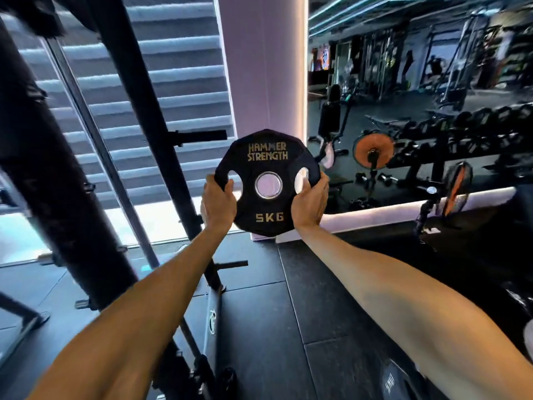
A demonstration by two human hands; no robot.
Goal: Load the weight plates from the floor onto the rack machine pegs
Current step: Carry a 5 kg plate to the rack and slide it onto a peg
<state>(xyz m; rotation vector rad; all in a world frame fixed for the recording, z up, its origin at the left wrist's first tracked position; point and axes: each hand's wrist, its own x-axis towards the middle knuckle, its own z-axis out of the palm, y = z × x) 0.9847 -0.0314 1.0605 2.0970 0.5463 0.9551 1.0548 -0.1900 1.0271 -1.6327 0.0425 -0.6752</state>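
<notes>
Black 5 kg weight plate point(266, 183), held upright in the air, left grip point(217, 202) and right grip point(310, 202) curled round its opposite edges. Rack peg point(202, 136) near, up-left, apart from the plate; lower peg point(230, 265) beneath. White pillar point(262, 67) directly behind.

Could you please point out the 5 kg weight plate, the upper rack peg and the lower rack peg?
5 kg weight plate point(269, 204): head view, face below the centre hole.
upper rack peg point(202, 136): head view, middle of its shaft.
lower rack peg point(232, 265): head view, middle of its shaft.
</notes>
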